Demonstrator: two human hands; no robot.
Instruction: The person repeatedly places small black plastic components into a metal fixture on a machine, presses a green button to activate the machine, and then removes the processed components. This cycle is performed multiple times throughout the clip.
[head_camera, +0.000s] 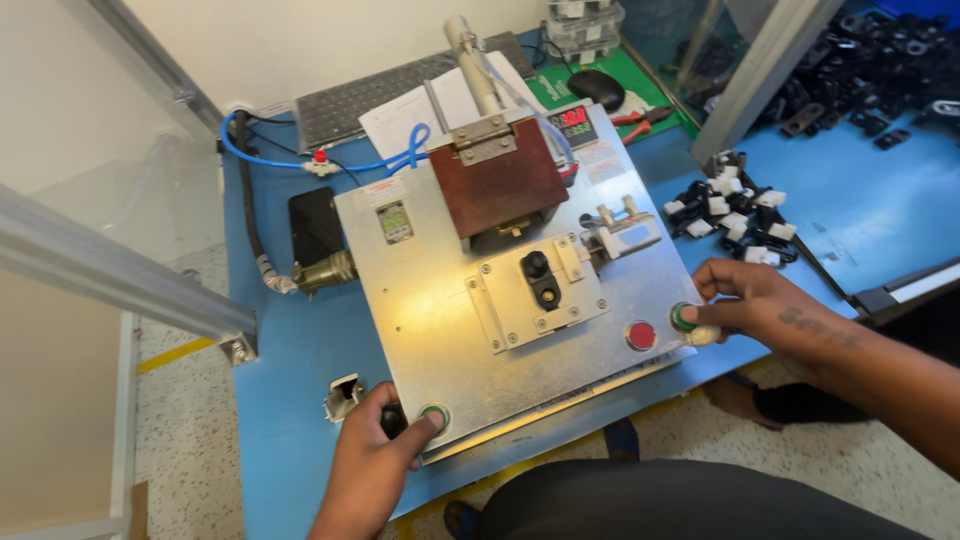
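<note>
Two-button press step in hand, judged. Left hand (370, 455): thumb laid on left green button (434, 415), small dark part enclosed in grip. Right hand (745, 300): fingers curled, white piece pinched, right green button (682, 317) touched. Black part (541, 279) seated in fixture (538, 290) under brown press head (497, 180). Next, judged: both buttons kept pressed together.

The metal base plate (440, 320) is bare across its left part, open to a reach from the front edge. At its middle, the fixture plate (540, 290) with a black part (540, 278) seated in it lies just in front of the brown press block (497, 180), which overhangs from behind and closes off access from above there. A small clamp (620, 232) crowds the fixture's right side. Right of the machine, a heap of black-and-white parts (732, 215) fills the blue table (290, 370). The left side is hemmed by a hose (270, 160), a dark phone (314, 225) and a brass connector (325, 270).
</note>
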